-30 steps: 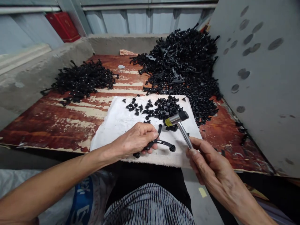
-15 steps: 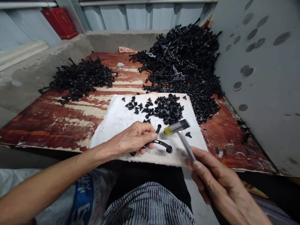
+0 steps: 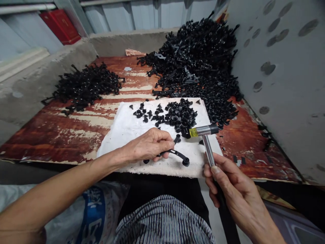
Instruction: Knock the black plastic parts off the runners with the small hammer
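Note:
My left hand [image 3: 149, 145] rests over the white pad, shut on a curved black plastic piece [image 3: 176, 155] with a round knob at its end. Part of that piece is hidden under my fingers. My right hand [image 3: 235, 189] grips the metal handle of a small hammer [image 3: 208, 149]. The hammer's steel head [image 3: 203, 130] has a yellow tip and hangs just above the pad. A cluster of loose black plastic fittings [image 3: 179, 117] lies on the white pad [image 3: 119, 139], close beyond the hammer head.
The pad lies on a worn red-brown board [image 3: 63, 135]. Behind it stand a large heap of black plastic parts [image 3: 198, 64] and a smaller heap [image 3: 86, 86]. A grey perforated panel [image 3: 279, 84] rises at right, with low concrete walls at back and left.
The hammer head has swung to the right and now lies nearly level, its handle more upright. My left hand and the black piece have barely moved. The view has tilted slightly.

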`<state>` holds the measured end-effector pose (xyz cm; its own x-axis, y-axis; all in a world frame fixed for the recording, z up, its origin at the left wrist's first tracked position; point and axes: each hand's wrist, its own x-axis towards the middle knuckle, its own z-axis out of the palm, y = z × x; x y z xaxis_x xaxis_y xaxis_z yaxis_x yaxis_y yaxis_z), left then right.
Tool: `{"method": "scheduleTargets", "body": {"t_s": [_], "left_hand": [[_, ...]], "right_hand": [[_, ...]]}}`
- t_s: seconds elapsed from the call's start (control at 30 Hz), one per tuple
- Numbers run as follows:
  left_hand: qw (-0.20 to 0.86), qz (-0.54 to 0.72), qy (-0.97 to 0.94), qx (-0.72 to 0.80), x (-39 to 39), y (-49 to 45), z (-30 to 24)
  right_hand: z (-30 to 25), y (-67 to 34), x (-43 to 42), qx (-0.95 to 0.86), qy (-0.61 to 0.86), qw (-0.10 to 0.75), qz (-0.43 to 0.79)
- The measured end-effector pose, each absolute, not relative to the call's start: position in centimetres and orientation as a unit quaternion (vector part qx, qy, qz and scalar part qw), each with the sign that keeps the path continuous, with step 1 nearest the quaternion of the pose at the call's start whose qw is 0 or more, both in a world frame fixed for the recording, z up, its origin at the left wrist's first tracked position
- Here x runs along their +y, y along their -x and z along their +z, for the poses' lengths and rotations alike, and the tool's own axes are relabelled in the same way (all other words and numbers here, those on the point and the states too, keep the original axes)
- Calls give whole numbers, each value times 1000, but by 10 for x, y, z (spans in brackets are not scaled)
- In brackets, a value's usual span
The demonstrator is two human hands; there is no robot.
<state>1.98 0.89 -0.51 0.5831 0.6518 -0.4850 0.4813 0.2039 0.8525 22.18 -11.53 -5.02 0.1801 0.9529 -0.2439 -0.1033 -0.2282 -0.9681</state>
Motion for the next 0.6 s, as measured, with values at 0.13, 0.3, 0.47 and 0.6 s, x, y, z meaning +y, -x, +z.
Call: {"method": "scheduleTargets", "body": {"t_s": [0.13,0.3,0.47,0.6], "left_hand": [[623,59,-631,459,9,-23,-3],[619,55,-636,458,10,-25,-1],[618,54,-636,460,9,-26,0],[612,52,-641,461,8,-26,0]], "right_hand": [[-51,-222,-116,-375,588,500,513],[-53,-222,-117,-373,590,499,514],[-51,-222,-116,-365,595,500,513],[-50,-222,-115,-361,596,498,516]]}}
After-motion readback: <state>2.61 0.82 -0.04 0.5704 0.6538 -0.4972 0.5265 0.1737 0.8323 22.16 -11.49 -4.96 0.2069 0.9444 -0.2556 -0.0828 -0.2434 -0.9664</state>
